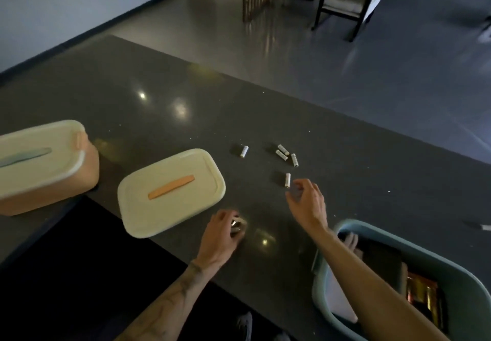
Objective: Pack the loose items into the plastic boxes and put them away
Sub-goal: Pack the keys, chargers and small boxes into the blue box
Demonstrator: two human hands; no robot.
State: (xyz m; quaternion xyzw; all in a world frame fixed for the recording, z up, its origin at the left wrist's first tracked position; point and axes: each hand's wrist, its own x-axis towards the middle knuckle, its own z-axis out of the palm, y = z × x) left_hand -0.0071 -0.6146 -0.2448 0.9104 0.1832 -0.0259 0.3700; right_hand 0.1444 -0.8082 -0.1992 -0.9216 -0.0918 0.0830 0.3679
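Where batteries lie, dark countertop glossy; grey floor, chair beyond.

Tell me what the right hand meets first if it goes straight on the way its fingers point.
Most likely the nearest battery, lying on the table just ahead of the right hand. Height is unclear from this one view, so the hand might pass above it.
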